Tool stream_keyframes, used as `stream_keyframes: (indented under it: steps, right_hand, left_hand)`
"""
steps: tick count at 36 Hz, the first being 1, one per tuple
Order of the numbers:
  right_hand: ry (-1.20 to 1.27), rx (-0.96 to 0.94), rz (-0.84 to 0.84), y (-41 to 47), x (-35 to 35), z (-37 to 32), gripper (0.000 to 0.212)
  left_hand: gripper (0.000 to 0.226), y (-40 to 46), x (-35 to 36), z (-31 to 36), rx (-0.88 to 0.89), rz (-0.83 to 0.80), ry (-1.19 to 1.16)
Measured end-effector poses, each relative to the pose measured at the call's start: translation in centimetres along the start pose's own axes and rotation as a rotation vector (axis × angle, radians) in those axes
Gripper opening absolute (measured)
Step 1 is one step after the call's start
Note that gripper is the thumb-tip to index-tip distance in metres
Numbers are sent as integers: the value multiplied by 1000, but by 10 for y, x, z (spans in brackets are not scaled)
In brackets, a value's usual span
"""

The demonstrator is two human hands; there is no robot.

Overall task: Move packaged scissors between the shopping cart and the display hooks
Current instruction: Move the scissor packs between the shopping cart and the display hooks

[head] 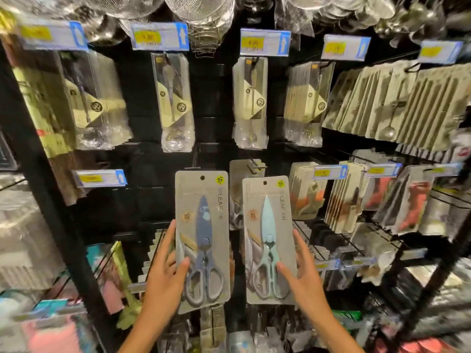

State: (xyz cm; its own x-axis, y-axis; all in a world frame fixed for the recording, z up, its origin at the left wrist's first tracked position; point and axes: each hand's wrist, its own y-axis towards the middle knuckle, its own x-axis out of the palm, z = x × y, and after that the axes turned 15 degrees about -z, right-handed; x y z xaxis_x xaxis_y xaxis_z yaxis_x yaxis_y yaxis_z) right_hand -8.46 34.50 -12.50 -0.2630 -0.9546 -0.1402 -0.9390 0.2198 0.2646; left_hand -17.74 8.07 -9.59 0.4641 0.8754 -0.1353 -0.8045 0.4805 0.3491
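Both forearms are bare, left grip [167, 272] and right grip [303, 273] ungloved, ringless.

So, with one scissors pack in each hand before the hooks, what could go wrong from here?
1. Each hand, left hand and right hand, pinches only the lower edge of its pack, so the dark blue scissors pack or the light blue scissors pack might tip or slip.
2. With both hands full, guiding a small hang hole onto the bare hook may be awkward.
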Motion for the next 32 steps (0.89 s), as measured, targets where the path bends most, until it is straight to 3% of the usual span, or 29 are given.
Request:
stream_keyframes:
  steps: [32]
  right_hand:
    - [53,-46,-118,67,-14,32,78]
  left_hand:
    - [76,37,19,-6,36,94,88]
